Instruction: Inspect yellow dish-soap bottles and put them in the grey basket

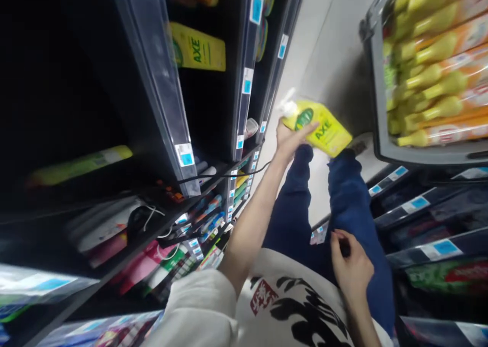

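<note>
My left hand (pixel 288 139) is wrapped round a yellow AXE dish soap bottle (pixel 331 133) with a white pump top. The bottle is tilted above the floor, its pump pointing to the upper left and its base to the lower right. Close to my right thigh, my right hand (pixel 354 265) has its fingers curled in towards the thumb. Through the small gap between them nothing shows. On the shelf at upper left lies a similar yellow AXE bottle (pixel 202 47).
Dark shelves (pixel 148 77) with blue and white price tags stand on the left. At upper right is a grey-rimmed basket (pixel 381 103) full of yellow-capped bottles (pixel 438 72). More shelving (pixel 419 204) runs below it. A black cable (pixel 244 175) crosses by my left forearm.
</note>
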Demonstrator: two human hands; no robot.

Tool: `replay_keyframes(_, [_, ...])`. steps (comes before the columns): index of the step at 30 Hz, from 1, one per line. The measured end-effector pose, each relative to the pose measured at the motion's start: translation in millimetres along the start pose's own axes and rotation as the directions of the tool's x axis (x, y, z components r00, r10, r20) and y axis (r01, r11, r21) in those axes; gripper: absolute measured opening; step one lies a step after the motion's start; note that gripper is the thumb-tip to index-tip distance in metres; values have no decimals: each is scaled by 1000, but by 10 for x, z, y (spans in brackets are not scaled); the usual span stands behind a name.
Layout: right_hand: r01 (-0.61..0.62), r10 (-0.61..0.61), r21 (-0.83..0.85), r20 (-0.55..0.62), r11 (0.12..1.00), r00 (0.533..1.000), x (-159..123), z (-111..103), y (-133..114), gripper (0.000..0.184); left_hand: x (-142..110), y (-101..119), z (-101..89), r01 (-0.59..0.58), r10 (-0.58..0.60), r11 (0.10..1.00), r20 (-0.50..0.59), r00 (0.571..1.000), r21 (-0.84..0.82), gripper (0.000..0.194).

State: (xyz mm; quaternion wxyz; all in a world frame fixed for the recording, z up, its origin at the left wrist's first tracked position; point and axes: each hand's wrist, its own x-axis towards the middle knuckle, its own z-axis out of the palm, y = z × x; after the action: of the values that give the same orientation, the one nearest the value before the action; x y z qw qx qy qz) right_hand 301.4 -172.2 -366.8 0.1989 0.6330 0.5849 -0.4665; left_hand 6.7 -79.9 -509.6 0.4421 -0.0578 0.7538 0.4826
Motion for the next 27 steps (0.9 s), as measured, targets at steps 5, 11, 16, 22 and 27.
replay_keyframes(5, [-37, 37, -9, -16, 999, 999, 45, 22, -41, 51, 382, 111, -543, 108, -135, 981, -167, 977, -159, 31])
replay_keyframes(11, [-6, 5, -54, -19, 999, 1000, 57, 44, -117, 51, 613, 323, -1308, 8, -60, 989, -347, 936, -151, 39])
replay_keyframes(16, [37, -39, -87, -19, 995, 999, 66, 70, -219, 49, 595, 413, -1818, -143, 19, 961, -457, 889, -237, 45])
replay_keyframes(22, [124, -125, -119, -1, 985, 992, 67, 128, -320, 44, 519, 447, -2322, -303, 176, 946, -601, 779, -115, 39])
replay_keyframes(27, [153, -150, -148, 28, 977, 988, 70, 193, -382, 40, 631, 516, -2555, -353, 249, 934, -616, 747, -50, 23])
